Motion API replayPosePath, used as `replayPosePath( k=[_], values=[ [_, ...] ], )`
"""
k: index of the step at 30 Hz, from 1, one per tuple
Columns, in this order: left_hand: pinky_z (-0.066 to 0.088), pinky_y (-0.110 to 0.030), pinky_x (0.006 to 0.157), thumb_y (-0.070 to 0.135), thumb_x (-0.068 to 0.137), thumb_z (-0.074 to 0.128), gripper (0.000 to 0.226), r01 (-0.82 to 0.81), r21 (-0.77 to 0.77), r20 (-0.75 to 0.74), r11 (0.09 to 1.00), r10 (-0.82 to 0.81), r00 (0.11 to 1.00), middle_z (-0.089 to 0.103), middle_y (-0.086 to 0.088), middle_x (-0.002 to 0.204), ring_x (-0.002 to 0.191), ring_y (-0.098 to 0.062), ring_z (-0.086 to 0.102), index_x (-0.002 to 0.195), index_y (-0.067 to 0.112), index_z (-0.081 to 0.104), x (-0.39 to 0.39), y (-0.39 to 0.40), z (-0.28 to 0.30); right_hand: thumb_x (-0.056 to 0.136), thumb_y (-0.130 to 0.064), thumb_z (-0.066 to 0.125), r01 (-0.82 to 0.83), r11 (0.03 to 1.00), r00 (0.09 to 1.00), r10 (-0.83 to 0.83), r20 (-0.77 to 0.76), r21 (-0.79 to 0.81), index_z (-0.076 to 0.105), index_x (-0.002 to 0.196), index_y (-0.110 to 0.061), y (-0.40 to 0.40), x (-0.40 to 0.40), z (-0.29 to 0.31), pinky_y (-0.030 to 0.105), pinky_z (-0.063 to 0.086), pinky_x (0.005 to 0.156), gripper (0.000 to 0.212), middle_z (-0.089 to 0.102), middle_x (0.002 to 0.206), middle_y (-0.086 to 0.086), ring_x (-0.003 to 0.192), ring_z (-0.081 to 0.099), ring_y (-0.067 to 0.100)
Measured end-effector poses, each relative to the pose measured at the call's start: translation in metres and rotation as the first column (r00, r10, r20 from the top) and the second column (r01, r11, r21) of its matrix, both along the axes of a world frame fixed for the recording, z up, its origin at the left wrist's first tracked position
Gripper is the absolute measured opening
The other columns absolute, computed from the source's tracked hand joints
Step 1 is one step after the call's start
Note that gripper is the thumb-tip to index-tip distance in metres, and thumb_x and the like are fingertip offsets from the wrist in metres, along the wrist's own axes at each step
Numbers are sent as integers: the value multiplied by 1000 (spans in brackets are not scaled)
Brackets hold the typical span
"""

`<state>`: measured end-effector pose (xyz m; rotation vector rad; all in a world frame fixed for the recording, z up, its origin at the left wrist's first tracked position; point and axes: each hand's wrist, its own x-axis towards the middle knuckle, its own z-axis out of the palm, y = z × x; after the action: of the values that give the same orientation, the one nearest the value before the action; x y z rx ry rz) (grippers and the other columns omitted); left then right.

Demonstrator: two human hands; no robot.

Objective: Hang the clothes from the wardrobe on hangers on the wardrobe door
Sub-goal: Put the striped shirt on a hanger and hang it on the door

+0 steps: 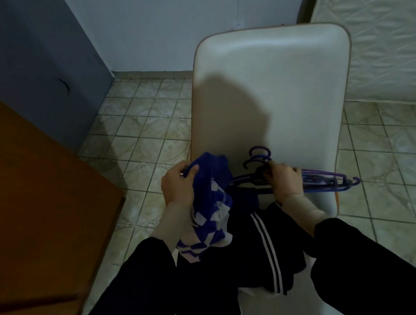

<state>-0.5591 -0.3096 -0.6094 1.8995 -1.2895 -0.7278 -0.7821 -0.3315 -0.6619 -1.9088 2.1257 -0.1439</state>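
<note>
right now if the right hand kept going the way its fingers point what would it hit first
The right hand points left across the hangers, so it would likely meet the blue checked garment held by the left hand; depth is unclear.

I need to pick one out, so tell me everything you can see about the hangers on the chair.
The hangers are a bunch of blue and purple ones, plastic by the look, lying flat and stacked on the white chair seat. Their hooks point away from the person toward the chair back. The right hand grips them near the necks; dark clothing overlaps their left ends.
</note>
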Motion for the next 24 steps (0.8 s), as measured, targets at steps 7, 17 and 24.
replayPosePath(
  k=[7,17,24],
  values=[
    [35,-14,56,25,89,59,19,-38,-29,-9,999,37,999,63,-1,81,72,-15,53,88,8,67,11,4,28,90,-12,52,-156,971,962,191,195,-179,57,121,-7,0,11,42,44,46,84,31,60,115,18,103,57,38],
    [36,-20,68,26,90,58,21,-117,-114,44,987,122,992,62,-1,88,79,-13,52,95,9,68,21,-1,98,94,-9,43,-101,950,984,139,109,-296,62,98,0,-5,42,114,36,44,65,21,62,95,18,84,60,35],
    [35,-25,70,24,92,56,18,-156,-152,69,976,168,983,57,2,87,83,-13,51,95,9,67,37,-1,161,92,-7,46,-45,930,992,84,92,-366,61,94,0,-4,38,178,39,41,68,17,62,92,18,84,56,38]
  ],
)
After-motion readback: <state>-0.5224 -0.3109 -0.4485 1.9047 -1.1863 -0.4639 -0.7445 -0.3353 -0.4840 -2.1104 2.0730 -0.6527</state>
